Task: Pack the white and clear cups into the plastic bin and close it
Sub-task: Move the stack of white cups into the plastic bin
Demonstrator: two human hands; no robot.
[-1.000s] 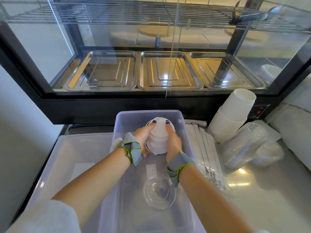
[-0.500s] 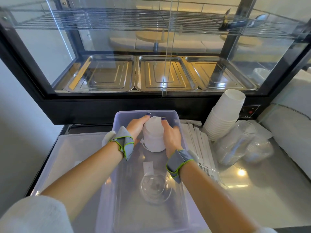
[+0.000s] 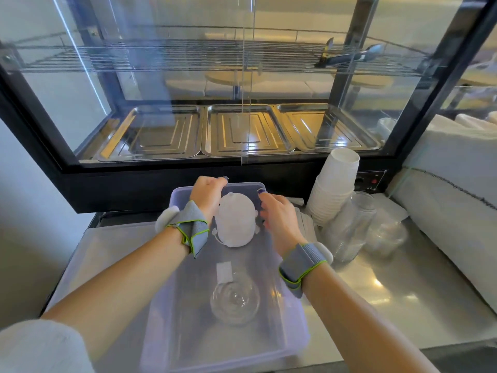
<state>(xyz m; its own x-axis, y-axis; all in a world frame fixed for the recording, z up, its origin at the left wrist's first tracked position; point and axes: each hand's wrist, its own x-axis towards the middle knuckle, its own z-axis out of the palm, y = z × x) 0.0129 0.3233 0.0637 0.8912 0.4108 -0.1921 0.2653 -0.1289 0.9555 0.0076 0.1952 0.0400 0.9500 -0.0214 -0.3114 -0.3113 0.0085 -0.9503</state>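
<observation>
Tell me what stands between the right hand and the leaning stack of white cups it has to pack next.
Nothing visible does. The right hand hovers open over the bin; the white cup stack leans beyond the bin's right wall, with only flat straw packets lying low on the counter between. The clear cups lie nearer the camera.

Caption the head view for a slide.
Both hands flank white cups in the bin; more cups wait outside.

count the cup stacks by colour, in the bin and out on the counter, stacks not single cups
White stacks: 2, one in the bin as the white stack between the left hand and right hand, one leaning white stack on the counter.
Clear stacks: 3, one clear stack in the bin, two clear stacks on the counter.
Total: 5
</observation>
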